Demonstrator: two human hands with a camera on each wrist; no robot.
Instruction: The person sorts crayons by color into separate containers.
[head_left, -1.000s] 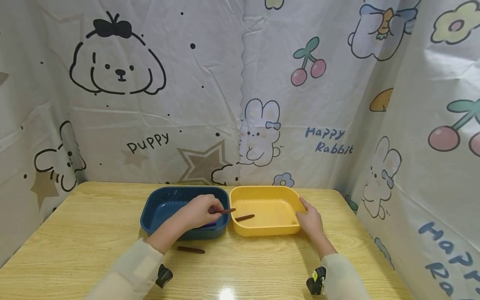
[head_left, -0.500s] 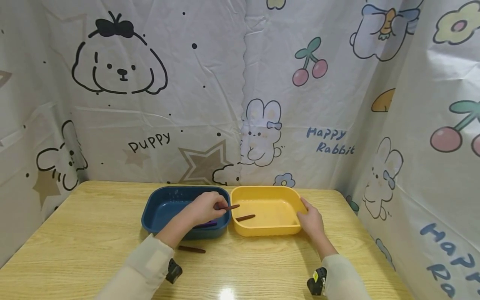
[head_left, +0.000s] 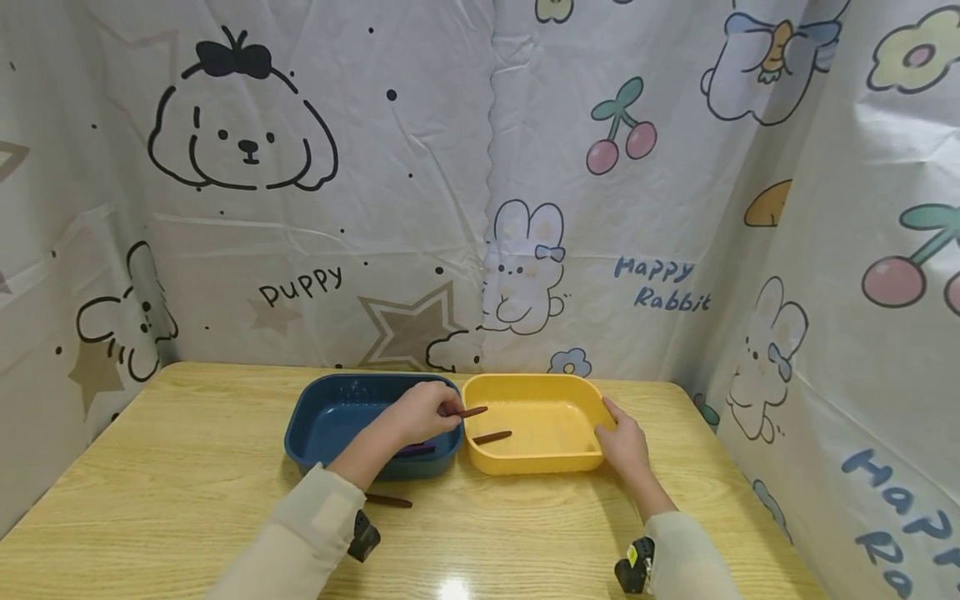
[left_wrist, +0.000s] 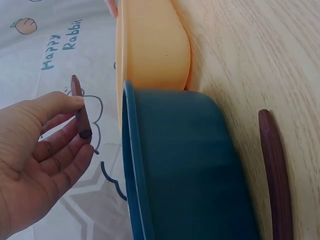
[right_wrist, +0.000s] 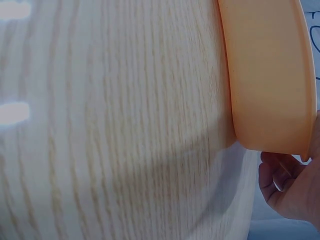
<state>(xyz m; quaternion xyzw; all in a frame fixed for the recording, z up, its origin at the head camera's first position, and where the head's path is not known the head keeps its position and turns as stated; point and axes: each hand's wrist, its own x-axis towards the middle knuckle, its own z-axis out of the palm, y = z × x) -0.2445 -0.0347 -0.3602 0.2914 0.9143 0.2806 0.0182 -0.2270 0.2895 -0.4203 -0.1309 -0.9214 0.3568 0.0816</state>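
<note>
My left hand pinches a brown crayon between thumb and fingers. Its tapered tip points right, over the left rim of the yellow plastic box. Below that hand is a dark blue plastic box, set side by side with the yellow one. A purple crayon lies inside the blue box, partly covered by the hand. Another brown crayon rests in the yellow box near its left wall. My right hand grips the right end of the yellow box, thumb at the rim and fingers curled against the outside.
On the wooden table, in front of the blue box, lies one more brown crayon, its left end behind my sleeve. A printed cloth curtain hangs behind the table and along both sides.
My left hand has moved a little to the right with the brown crayon, bringing its tip farther over the yellow box. My right hand keeps its hold on that box.
</note>
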